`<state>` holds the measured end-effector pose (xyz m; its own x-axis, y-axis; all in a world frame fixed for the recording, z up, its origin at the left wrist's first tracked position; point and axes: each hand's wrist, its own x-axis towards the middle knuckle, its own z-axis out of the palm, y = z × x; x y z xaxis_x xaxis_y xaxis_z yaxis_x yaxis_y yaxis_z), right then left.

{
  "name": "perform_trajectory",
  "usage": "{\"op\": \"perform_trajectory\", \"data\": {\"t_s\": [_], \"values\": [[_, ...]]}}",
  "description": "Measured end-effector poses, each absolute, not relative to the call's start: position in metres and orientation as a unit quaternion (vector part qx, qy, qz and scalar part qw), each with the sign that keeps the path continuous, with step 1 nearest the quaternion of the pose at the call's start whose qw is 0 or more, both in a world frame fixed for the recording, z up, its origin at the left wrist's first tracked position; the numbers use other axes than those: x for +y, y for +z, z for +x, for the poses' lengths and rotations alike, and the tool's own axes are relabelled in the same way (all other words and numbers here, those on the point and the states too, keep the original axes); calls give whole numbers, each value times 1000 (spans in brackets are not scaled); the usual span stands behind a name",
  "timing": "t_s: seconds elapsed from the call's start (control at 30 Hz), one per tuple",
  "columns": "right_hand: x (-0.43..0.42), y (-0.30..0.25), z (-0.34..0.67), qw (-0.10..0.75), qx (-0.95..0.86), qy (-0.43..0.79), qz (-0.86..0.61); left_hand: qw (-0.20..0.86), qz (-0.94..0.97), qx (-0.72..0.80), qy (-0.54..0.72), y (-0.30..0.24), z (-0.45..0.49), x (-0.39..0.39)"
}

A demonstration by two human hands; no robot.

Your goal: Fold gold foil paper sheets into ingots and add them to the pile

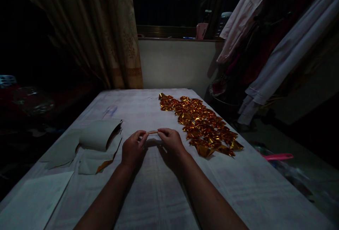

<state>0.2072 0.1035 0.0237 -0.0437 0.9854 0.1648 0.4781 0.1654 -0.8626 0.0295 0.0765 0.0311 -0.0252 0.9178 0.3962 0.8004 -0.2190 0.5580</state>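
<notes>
My left hand (133, 149) and my right hand (172, 142) meet over the middle of the table. Between them they stretch a thin, narrow strip of folded foil paper (153, 132), seen nearly edge-on with a golden glint. Each hand pinches one end between thumb and fingertips. To the right lies a spread pile of folded gold foil pieces (197, 122), apart from my right hand. On the left rest grey-backed paper sheets (96, 139), one curled over, with gold showing at some edges.
A white sheet (34, 198) lies at the table's near left. Pale checked cloth (159, 201) covers the table. Behind it stand a curtain (113, 35) and a sill with a pink cup (201, 31). Clothes (280, 60) hang at right, above a pink handle (278, 157).
</notes>
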Motion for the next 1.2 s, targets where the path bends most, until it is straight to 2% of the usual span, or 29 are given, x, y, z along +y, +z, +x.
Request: {"op": "perform_trajectory", "data": {"t_s": [0.27, 0.47, 0.8, 1.2], "values": [[95, 2, 196, 488, -607, 317, -541, 153, 627, 657, 390, 15, 28, 75], [95, 3, 194, 462, -619, 297, -562, 141, 617, 673, 384, 11, 27, 79], [93, -1, 193, 502, -600, 294, -549, 155, 614, 682, 366, 12, 26, 80], [91, 1, 193, 500, -599, 289, -555, 150, 602, 691, 372, 9, 27, 79]]}}
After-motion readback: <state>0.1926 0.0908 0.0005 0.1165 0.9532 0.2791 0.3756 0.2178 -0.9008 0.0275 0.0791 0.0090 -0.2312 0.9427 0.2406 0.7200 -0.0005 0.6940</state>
